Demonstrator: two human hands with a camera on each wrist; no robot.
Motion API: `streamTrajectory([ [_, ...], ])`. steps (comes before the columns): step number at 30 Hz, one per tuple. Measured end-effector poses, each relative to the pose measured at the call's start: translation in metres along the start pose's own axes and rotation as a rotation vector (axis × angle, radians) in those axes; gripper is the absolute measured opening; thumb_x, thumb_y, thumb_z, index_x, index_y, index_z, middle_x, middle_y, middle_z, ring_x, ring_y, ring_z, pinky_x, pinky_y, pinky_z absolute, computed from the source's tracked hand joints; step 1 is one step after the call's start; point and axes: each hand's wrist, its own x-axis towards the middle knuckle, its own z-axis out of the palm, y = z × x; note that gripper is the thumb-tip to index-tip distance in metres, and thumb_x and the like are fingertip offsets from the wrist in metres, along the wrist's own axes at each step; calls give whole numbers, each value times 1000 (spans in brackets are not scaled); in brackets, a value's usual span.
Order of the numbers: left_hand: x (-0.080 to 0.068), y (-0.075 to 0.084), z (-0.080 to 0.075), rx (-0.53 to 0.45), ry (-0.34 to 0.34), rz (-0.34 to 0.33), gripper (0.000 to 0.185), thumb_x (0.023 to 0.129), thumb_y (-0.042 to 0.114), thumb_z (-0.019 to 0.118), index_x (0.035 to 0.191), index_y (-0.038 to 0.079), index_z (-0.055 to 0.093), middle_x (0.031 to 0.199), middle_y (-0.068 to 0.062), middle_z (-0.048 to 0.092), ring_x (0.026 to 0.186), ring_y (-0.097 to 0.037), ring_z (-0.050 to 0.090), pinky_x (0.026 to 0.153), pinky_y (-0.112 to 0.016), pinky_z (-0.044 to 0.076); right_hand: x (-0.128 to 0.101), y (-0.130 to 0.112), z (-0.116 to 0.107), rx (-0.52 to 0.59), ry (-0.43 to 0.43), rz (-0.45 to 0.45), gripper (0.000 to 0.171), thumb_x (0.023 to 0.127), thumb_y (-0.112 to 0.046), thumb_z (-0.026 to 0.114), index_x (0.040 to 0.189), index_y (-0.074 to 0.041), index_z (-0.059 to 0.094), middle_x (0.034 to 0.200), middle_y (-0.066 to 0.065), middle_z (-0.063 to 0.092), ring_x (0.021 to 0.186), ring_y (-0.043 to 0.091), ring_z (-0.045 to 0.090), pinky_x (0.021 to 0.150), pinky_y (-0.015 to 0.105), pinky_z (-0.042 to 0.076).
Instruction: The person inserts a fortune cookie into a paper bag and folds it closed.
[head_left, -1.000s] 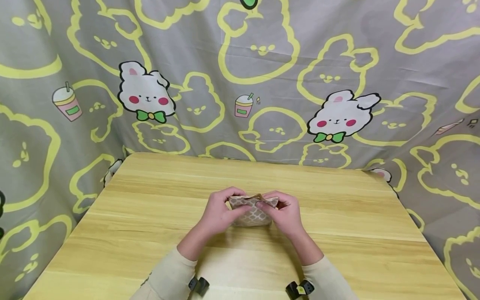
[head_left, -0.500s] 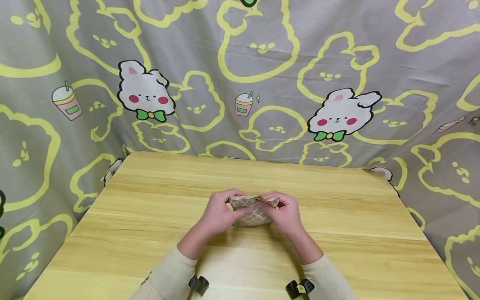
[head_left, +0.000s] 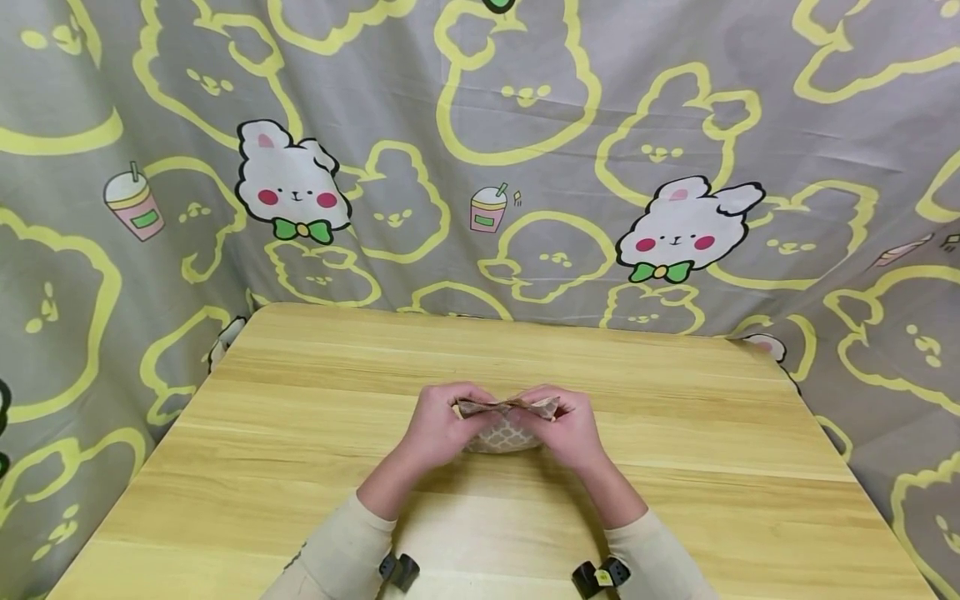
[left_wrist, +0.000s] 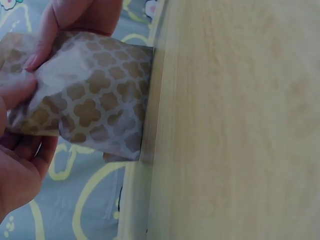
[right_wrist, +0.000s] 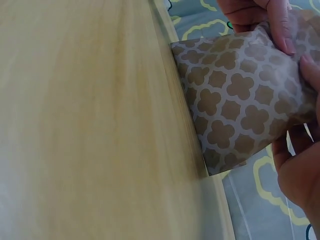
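Observation:
A brown paper bag [head_left: 501,437] with a white quatrefoil pattern stands on the table in the head view, mouth end up. My left hand [head_left: 438,427] grips its upper left side, thumb on the near face and fingers behind. The upper right side is held the same way by my right hand [head_left: 572,429]. Between the hands the top edge is creased and bent. Both wrist views show the thumbs pressing the bag's near face close together, and its bottom edge right at the tabletop. Whatever the bag may contain is hidden.
The wooden table [head_left: 300,375] reaches out around the hands. Behind it and at both sides hangs a grey curtain [head_left: 420,100] with yellow outlines and rabbit prints. A small black wrist camera [head_left: 399,571] sits at each cuff.
The top edge of the bag has bent down between the thumbs and looks flatter, and its raised middle flap has lowered. Both hands stay nearly in place.

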Motion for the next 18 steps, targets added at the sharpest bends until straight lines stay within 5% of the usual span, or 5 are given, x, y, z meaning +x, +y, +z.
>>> streamTrajectory([
  [4, 0, -1, -1, -15, -32, -43, 17, 81, 11, 84, 97, 13, 77, 92, 5, 73, 82, -13, 67, 69, -34, 55, -1, 0, 1, -30, 41, 11, 23, 73, 24, 73, 86, 4, 72, 92, -2, 74, 85, 12, 70, 74, 26, 55],
  [14, 0, -5, 2, -1, -4, 67, 13, 80, -1, 82, 87, 10, 79, 85, 1, 74, 77, -10, 69, 67, -29, 56, 0, 2, -2, -1, -38, -23, 29, 74, 22, 74, 94, 1, 76, 97, 19, 72, 92, 18, 70, 77, 31, 56],
  [18, 0, -5, 1, -5, -24, 30, 15, 80, 4, 83, 91, 13, 79, 88, 6, 74, 80, -11, 69, 69, -30, 56, 0, 4, -2, 1, -42, -35, 31, 73, 25, 73, 89, -1, 77, 93, 19, 72, 91, 18, 70, 78, 31, 56],
])
